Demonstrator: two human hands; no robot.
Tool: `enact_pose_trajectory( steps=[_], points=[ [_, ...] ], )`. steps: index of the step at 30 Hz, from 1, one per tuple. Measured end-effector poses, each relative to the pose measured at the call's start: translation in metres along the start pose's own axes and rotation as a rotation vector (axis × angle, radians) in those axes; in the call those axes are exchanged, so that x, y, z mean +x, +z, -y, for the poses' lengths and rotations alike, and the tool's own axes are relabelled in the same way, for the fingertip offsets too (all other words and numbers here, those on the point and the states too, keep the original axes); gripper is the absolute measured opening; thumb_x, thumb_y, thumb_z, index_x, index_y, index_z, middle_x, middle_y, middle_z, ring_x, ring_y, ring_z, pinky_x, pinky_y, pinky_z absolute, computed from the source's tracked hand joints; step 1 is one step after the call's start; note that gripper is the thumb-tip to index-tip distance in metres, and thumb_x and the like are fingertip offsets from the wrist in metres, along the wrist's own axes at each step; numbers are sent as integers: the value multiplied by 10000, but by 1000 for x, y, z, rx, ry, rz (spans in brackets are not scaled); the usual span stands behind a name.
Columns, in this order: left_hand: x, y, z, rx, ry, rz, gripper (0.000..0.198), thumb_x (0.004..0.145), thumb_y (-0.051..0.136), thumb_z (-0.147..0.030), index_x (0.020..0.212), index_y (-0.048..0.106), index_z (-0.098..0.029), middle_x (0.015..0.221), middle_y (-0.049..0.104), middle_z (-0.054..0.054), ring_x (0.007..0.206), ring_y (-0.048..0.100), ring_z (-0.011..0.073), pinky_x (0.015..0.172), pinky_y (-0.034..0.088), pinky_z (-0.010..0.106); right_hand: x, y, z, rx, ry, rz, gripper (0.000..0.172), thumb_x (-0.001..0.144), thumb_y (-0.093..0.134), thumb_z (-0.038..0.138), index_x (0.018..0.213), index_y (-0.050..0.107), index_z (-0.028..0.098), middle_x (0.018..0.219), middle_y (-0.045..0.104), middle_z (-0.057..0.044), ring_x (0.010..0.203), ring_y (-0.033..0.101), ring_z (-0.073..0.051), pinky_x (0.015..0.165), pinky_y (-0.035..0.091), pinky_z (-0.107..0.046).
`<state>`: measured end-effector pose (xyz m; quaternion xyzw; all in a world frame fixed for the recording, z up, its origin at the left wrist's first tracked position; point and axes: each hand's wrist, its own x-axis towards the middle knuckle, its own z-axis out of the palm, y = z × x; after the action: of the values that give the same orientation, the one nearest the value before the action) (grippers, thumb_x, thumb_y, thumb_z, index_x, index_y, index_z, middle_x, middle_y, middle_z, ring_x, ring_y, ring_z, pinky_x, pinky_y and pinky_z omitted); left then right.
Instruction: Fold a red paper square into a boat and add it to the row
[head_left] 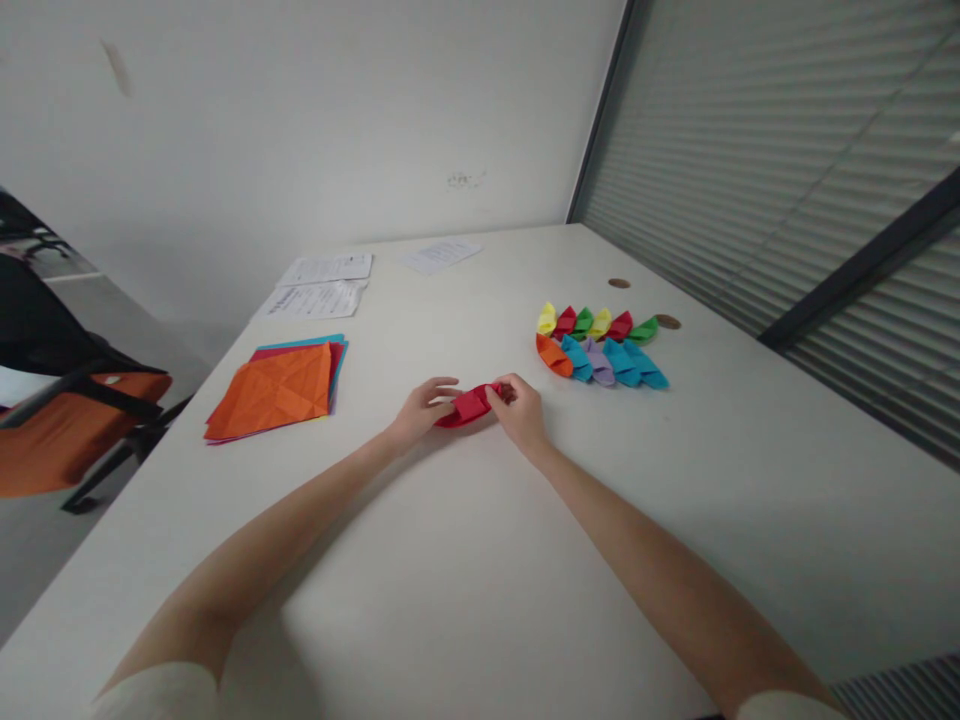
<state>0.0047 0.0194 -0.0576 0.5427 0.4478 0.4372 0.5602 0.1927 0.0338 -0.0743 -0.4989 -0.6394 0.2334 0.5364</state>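
A red folded paper piece (472, 404) is held between my two hands just above the middle of the white table (450, 560). My left hand (420, 410) grips its left end, the thumb pressed on the paper and the index finger arched above. At the other end, my right hand (521, 408) pinches the paper between thumb and curled fingers. The paper's two ends are partly hidden by my fingers. To the right lie two rows of similar folded pieces, among them an orange one (553, 355), a purple one (598, 362) and a yellow one (547, 319).
A stack of square paper sheets (274, 390), orange on top, lies on the left. Printed sheets (322, 285) rest at the back left, another printed sheet (441, 255) near the wall. Blinds (787, 150) border the right edge; an orange-seated chair (82, 430) stands beyond the left edge.
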Motion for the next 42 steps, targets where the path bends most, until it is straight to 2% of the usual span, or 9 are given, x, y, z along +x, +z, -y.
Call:
enact_pose_trajectory(
  steps=[3, 6, 9, 12, 15, 21, 28, 38, 42],
  points=[
    [5, -2, 7, 199, 133, -121, 245, 694, 660, -227, 927, 619, -164, 992, 642, 72, 853, 636, 174, 672, 509, 261, 1, -2, -3, -64, 45, -48, 107, 758, 570, 308, 716, 528, 219, 669, 619, -8, 637, 579, -170, 659, 468, -305],
    [7, -3, 12, 444, 251, -105, 97, 677, 629, -164, 773, 645, -168, 912, 625, 60, 816, 614, 168, 717, 505, 283, -1, -3, -5, -198, 72, -37, 114, 769, 580, 297, 708, 521, 221, 684, 629, -11, 679, 589, -187, 723, 453, -335],
    [7, -6, 13, 625, 312, -65, 98, 686, 607, -133, 717, 690, -175, 870, 639, 63, 792, 606, 173, 755, 485, 298, -3, -3, -6, -381, 74, 15, 113, 770, 610, 261, 689, 545, 216, 706, 641, -18, 730, 580, -205, 799, 422, -382],
    [10, -12, 14, 692, 306, -20, 125, 696, 602, -141, 711, 720, -179, 824, 661, 61, 760, 610, 176, 735, 475, 288, -3, -3, -8, -414, -4, 108, 39, 761, 616, 173, 769, 615, 211, 822, 659, -32, 806, 573, -206, 822, 406, -373],
    [14, -18, 16, 742, 281, 4, 132, 700, 599, -154, 713, 726, -184, 803, 673, 48, 757, 612, 172, 719, 470, 272, 0, -4, -7, -403, -85, 260, 103, 773, 621, 138, 819, 672, 216, 931, 651, -41, 892, 567, -204, 834, 389, -358],
    [16, -24, 14, 883, 211, 56, 131, 685, 629, -169, 771, 726, -189, 851, 684, 30, 794, 624, 164, 744, 483, 250, 6, -11, 4, -555, -33, 486, 64, 787, 686, 228, 811, 742, 247, 1042, 662, -36, 993, 525, -243, 843, 338, -387],
    [12, -22, 4, 1051, 180, 54, 163, 693, 650, -248, 828, 737, -222, 944, 681, 41, 829, 628, 199, 763, 484, 292, 5, -15, 11, -657, -91, 499, 82, 789, 718, 306, 847, 769, 278, 1106, 643, -54, 1070, 446, -293, 859, 324, -422],
    [10, -21, 3, 1070, 182, 55, 160, 708, 643, -267, 830, 739, -227, 954, 679, 46, 838, 630, 211, 783, 486, 310, 4, -14, 4, -573, -57, 502, 88, 767, 742, 323, 846, 768, 295, 1118, 632, -39, 1090, 423, -292, 892, 330, -441],
    [11, -22, 4, 1090, 188, 46, 156, 715, 648, -287, 832, 738, -235, 974, 680, 44, 849, 629, 214, 798, 487, 318, 4, -17, 2, -610, -122, 490, 113, 770, 740, 347, 874, 768, 314, 1126, 624, -43, 1099, 411, -302, 899, 322, -455]
  ],
)
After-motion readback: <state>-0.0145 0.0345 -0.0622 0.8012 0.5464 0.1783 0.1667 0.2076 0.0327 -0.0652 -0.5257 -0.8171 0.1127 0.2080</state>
